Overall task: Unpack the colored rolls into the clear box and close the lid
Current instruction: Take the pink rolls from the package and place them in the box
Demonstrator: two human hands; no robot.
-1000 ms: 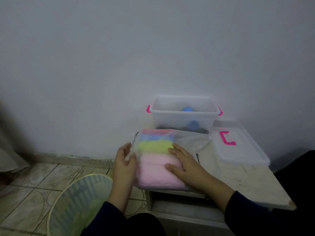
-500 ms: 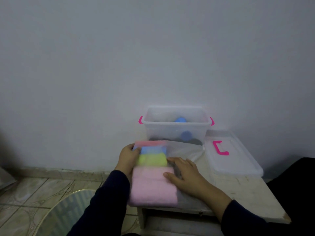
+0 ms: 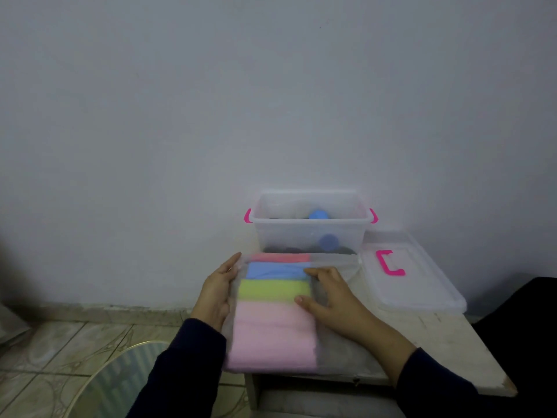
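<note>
A clear plastic bag [image 3: 337, 354] lies on the white table [image 3: 437, 342], holding a stack of rolls: red [image 3: 280, 257], blue [image 3: 271, 270], yellow [image 3: 271, 289] and pink [image 3: 271, 336]. My left hand [image 3: 217, 294] lies flat against the bag's left side, fingers straight. My right hand [image 3: 334, 300] rests on top of the bag at the rolls' right ends, its fingers spread and its thumb on the pink roll. Behind the bag stands the clear box [image 3: 307, 220] with pink clips, open, with blue round things [image 3: 319, 214] inside. Its lid [image 3: 422, 291] lies to the right.
The lid carries a pink handle [image 3: 388, 263] and sits near the table's right edge. The box stands against the white wall. A round wire basket [image 3: 120, 381] is on the tiled floor at lower left, beside the table's front left corner.
My left hand went from holding the bag's upper left edge to lying along its left side. My right hand slid toward the far end of the rolls. The bag lies flatter.
</note>
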